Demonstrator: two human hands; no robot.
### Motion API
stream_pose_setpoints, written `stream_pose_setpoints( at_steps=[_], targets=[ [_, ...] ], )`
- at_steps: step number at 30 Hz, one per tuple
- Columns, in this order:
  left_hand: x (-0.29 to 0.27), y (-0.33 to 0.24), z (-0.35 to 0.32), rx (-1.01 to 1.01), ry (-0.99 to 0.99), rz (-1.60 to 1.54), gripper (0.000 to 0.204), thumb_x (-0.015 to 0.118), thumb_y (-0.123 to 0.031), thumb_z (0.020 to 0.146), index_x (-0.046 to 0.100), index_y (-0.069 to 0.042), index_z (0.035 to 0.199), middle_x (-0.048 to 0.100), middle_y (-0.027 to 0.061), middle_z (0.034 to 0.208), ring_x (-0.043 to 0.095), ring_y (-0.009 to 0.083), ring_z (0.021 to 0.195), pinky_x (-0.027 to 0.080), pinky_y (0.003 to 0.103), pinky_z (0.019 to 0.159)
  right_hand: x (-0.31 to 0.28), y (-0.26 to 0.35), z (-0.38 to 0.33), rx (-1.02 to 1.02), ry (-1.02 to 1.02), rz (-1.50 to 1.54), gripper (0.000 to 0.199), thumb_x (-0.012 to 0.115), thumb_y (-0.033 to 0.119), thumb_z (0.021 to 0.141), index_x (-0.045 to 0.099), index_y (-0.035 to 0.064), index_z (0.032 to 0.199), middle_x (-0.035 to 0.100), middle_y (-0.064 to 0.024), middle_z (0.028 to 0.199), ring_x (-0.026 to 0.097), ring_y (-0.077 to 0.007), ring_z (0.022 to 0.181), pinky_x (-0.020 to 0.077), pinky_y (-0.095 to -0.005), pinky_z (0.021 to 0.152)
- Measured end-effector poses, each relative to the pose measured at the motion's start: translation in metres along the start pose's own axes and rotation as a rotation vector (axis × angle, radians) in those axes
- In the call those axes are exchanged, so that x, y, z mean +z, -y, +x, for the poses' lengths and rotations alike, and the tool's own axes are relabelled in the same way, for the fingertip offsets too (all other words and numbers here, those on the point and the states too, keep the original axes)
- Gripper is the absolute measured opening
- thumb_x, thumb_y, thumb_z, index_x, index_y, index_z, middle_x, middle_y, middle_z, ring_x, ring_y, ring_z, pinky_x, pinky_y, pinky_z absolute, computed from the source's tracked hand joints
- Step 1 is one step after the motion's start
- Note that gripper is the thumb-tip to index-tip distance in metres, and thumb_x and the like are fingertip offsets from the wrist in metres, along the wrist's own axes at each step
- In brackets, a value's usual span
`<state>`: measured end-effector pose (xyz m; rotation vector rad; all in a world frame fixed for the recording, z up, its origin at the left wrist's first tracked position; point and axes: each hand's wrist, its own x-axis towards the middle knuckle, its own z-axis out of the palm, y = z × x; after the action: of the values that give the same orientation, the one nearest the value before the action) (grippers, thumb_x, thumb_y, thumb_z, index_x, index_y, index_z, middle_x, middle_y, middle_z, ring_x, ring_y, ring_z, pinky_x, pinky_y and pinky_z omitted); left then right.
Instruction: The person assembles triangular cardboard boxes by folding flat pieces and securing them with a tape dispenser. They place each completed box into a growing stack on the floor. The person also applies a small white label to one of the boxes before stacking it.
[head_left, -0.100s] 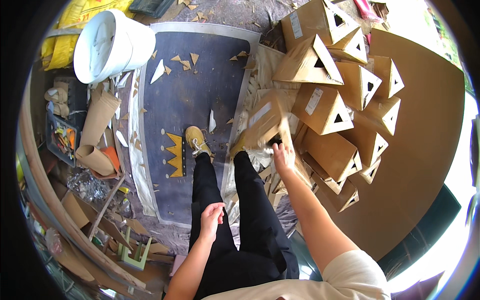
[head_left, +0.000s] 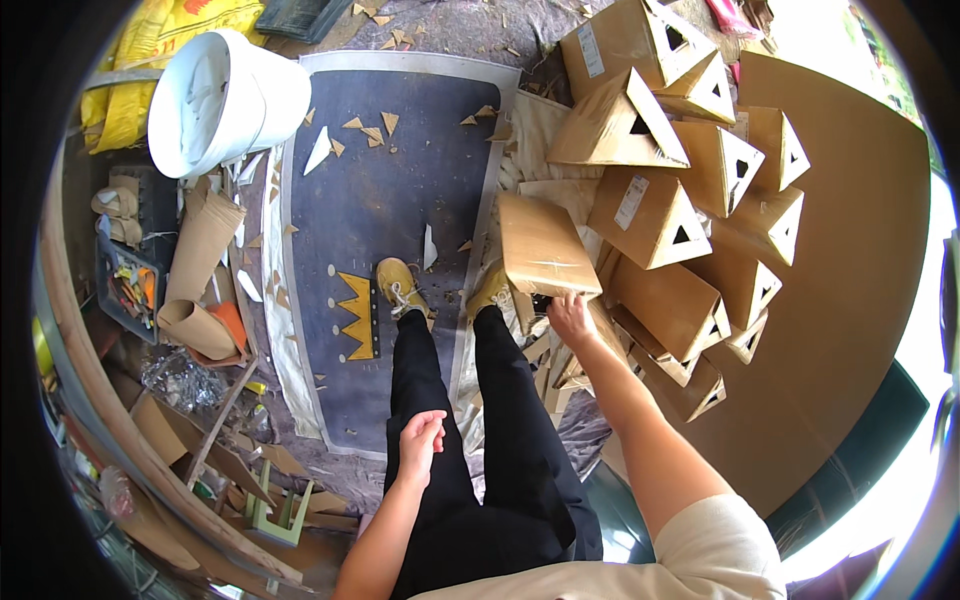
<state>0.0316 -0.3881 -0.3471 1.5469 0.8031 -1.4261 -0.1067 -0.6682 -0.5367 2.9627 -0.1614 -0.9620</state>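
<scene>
My right hand (head_left: 572, 318) grips the near edge of a brown cardboard box (head_left: 545, 240), its fingers partly hidden at a dark opening under that edge. A plain face of this box is turned up, beside my right shoe (head_left: 489, 290). Just right of it stand several triangular cardboard boxes (head_left: 640, 225) with triangular holes cut in their ends. My left hand (head_left: 422, 445) hovers over my left thigh with its fingers curled together and nothing in them.
A dark mat (head_left: 400, 180) with a yellow crown lies under my left shoe, strewn with cardboard scraps. At the far left stands a white bucket (head_left: 280, 100). Tools fill a bin (head_left: 130, 285) below it. A large cardboard sheet (head_left: 840, 260) bounds the right side.
The box in my right hand has turned over: its face with a white label was showing, and now a plain face is up. My left hand has hardly moved.
</scene>
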Motion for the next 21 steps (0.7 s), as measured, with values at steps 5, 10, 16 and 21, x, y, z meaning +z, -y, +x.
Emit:
stream_pose_setpoints(
  at_steps=[5,10,16,21],
  targets=[
    [-0.006,-0.017,0.0,0.011,-0.033,0.027,0.016,0.051,-0.016,0.086,0.058,-0.005,0.096,0.05,-0.0029,0.068,0.045,0.0033,0.055,0.038,0.017,0.049,-0.036,-0.009,0.049,-0.025,-0.103,0.049,0.008,0.051,0.017,0.073,0.057,0.0112,0.074,0.051,-0.0025,0.081,0.051,-0.0219,0.081,0.0425,-0.0355,0.067],
    [-0.002,-0.024,-0.003,0.042,0.021,0.036,0.015,0.051,-0.015,0.086,0.058,-0.005,0.096,0.05,-0.0029,0.067,0.045,0.0032,0.054,0.038,0.017,0.05,-0.073,-0.045,0.043,0.315,-0.002,0.499,0.011,0.058,0.015,0.072,0.051,0.0111,0.079,0.053,-0.0066,0.081,0.054,-0.0253,0.082,0.0464,-0.0365,0.07],
    [0.013,-0.031,-0.003,0.037,0.028,0.062,0.015,0.051,-0.015,0.086,0.058,-0.005,0.095,0.05,-0.0027,0.066,0.045,0.0035,0.054,0.038,0.017,0.05,-0.097,-0.041,0.03,0.832,-0.22,0.961,0.034,0.073,0.02,0.062,0.051,0.0047,0.082,0.057,-0.0142,0.081,0.056,-0.0318,0.08,0.0446,-0.0379,0.069],
    [0.025,-0.036,-0.006,0.059,0.066,0.116,0.015,0.052,-0.015,0.086,0.058,-0.005,0.096,0.051,-0.0024,0.066,0.045,0.0037,0.053,0.039,0.017,0.049,-0.082,-0.05,0.042,0.954,-0.352,0.872,0.032,0.071,0.018,0.064,0.051,0.0069,0.087,0.057,-0.0118,0.084,0.057,-0.0296,0.08,0.0463,-0.0363,0.069]
  ],
)
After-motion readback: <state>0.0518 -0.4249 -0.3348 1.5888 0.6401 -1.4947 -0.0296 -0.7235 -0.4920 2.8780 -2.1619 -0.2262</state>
